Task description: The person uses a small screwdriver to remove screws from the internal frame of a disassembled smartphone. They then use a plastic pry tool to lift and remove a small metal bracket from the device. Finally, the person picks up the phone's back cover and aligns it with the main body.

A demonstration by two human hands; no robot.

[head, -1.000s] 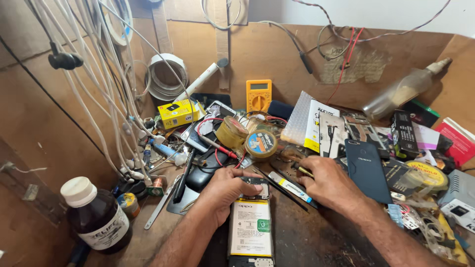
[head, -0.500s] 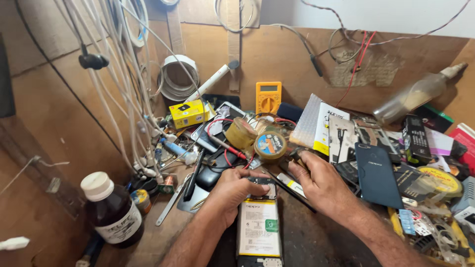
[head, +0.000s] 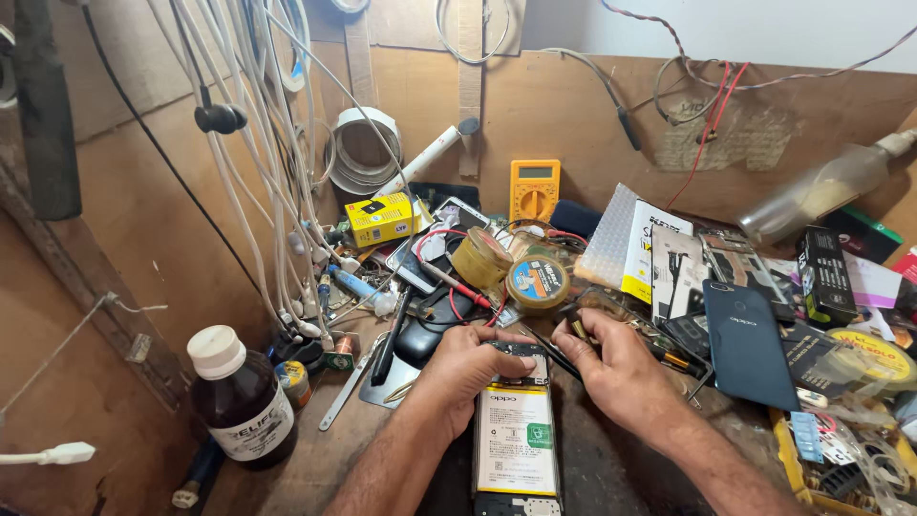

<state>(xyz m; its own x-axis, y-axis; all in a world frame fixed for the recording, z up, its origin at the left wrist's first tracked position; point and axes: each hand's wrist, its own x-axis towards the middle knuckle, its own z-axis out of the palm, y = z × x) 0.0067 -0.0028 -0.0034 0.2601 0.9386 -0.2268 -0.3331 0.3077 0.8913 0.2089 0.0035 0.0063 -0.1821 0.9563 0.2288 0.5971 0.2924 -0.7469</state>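
Note:
An opened phone [head: 517, 435] with its white battery showing lies on the bench in front of me. My left hand [head: 471, 368] rests on the phone's upper left corner and holds it down. My right hand [head: 616, 368] sits at the upper right, fingers pinched on thin dark tweezers [head: 546, 350] whose tips point at the phone's top edge. A round tin of solder paste [head: 538, 283] and a roll of yellow tape [head: 480, 258] stand just beyond my hands.
A dark bottle with a white cap [head: 239, 401] stands at the left. White cables [head: 277, 162] hang down the wooden wall. A yellow multimeter [head: 534, 189] leans at the back. A dark blue phone back cover [head: 747, 342], boxes and parts crowd the right side.
The view has shifted a little to the right and down. Both hands stay on the top of the opened phone, with only small movements of the fingers.

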